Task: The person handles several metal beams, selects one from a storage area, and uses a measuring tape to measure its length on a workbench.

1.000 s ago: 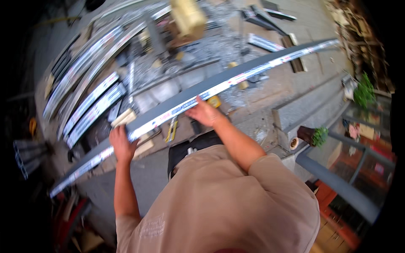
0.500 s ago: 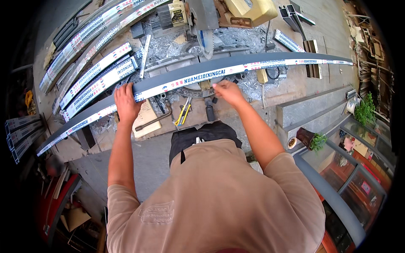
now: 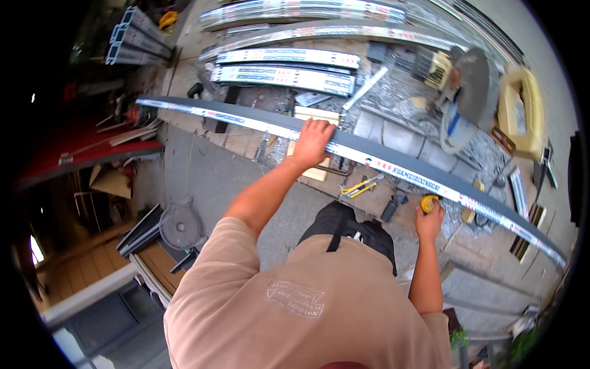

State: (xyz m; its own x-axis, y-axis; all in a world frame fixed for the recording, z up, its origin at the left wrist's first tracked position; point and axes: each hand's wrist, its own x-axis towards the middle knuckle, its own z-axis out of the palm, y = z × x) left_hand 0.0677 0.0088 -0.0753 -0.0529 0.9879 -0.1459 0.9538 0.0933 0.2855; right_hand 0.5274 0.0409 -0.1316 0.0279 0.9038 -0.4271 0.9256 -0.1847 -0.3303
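A long grey metal profile (image 3: 246,120) with a white printed film strip along its side lies slantwise across in front of me. My left hand (image 3: 314,142) is closed over it, left of its middle. Just on the near side of the profile, my right hand (image 3: 429,220) is wrapped round a yellow tape measure (image 3: 428,203). Between my hands lie yellow-handled pliers (image 3: 362,186) and a dark cylindrical tool (image 3: 391,206). Pale wood pieces (image 3: 316,174) show beneath the profile by my left hand. Beyond it stands a saw with a large round blade (image 3: 458,126).
Shorter film-covered profiles (image 3: 286,78) are stacked at the far side, with longer ones (image 3: 301,11) behind. A cream plastic container (image 3: 521,107) sits right of the saw. Metal shavings (image 3: 399,92) litter the work surface. A red surface (image 3: 92,144) and a round grey fan-like object (image 3: 180,226) are at left.
My view has swung left. My right hand has moved away from the profile's edge toward me and right, and now shows a yellow tape measure. The left hand stays on the profile.
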